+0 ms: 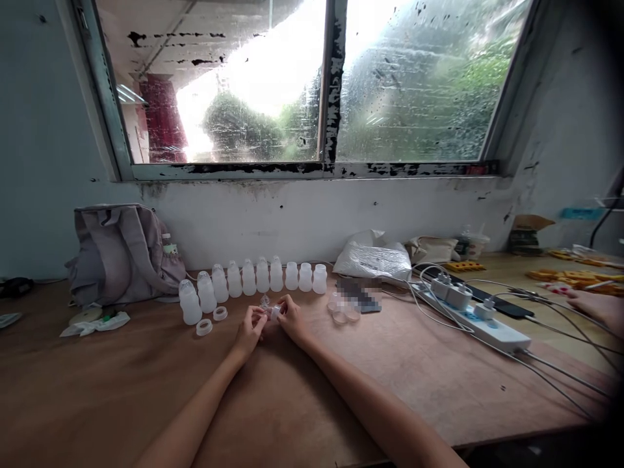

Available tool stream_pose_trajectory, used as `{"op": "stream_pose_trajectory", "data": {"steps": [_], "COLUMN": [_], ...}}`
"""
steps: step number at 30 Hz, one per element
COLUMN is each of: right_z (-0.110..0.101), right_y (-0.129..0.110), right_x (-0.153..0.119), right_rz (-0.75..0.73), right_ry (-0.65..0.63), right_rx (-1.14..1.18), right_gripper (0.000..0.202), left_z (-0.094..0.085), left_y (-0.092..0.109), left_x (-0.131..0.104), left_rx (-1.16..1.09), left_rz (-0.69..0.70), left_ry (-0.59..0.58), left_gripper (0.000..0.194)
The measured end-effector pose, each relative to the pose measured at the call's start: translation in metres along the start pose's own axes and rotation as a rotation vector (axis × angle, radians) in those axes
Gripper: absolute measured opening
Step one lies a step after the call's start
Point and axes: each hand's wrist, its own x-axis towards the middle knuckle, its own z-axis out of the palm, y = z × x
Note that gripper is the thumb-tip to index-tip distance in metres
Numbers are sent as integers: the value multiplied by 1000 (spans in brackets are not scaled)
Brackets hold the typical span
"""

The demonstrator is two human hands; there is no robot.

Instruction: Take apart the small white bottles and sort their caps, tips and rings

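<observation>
Both my hands meet over the table, fingers pinched close together in front of a row of translucent baby bottles (248, 279). My right hand (291, 320) grips a whitish bottle collar ring (275, 313). My left hand (250, 331) is closed on a small clear piece beside the ring; fingers partly hide it, and its exact shape is unclear. Just behind the fingers is a clear bottle nipple (264, 301). Two loose collar rings, a nearer one (204, 327) and a farther one (221, 313), lie left of my left hand. Several bottles at the left have tops; three at the right are topless.
Several clear round pieces (345, 316) lie right of my hands beside a partly blurred dark flat object (368, 299). A power strip (487, 328) with cables runs along the right. A grey backpack (121, 253) stands back left. Another person's hand (592, 305) shows far right.
</observation>
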Motion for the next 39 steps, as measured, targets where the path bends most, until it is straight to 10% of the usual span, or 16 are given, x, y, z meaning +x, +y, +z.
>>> {"op": "stream_pose_trajectory", "data": {"steps": [8, 15, 28, 39], "right_z": [1, -3, -31, -45], "right_y": [-8, -7, 23, 4], "right_x": [-7, -3, 101, 55], "right_rz": [-88, -131, 229, -103], "right_ry": [-97, -89, -29, 130], "right_rx": [-163, -199, -514, -428], "right_gripper": [12, 30, 38, 17], "left_z": [-5, -12, -14, -9], "left_y": [-3, -1, 0, 2], "left_x": [6, 9, 6, 6], "left_rx": [-151, -242, -268, -294], "left_rz": [-75, -162, -177, -177], "left_ry": [-77, 139, 180, 221], "left_gripper": [37, 41, 42, 35]}}
